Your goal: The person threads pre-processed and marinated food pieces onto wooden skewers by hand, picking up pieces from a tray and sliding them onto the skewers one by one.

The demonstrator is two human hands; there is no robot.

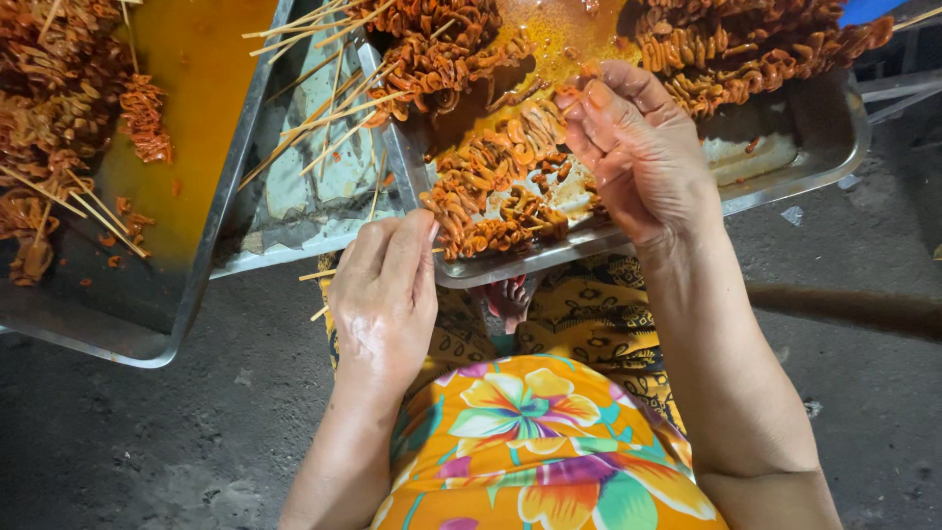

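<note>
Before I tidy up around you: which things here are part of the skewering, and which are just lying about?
In use:
left hand
right hand
bamboo skewer
marinated meat pieces
near steel tray

Lying about:
left steel tray
empty skewers
scraps on the ground

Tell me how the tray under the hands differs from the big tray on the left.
The middle tray sits in front of the person's lap, under the left hand and right hand; the left tray lies apart, untouched. The middle tray shows pale bare metal at its right end; the left tray's bottom is coated with orange sauce. Both are metal and hold orange marinated skewers.
</note>
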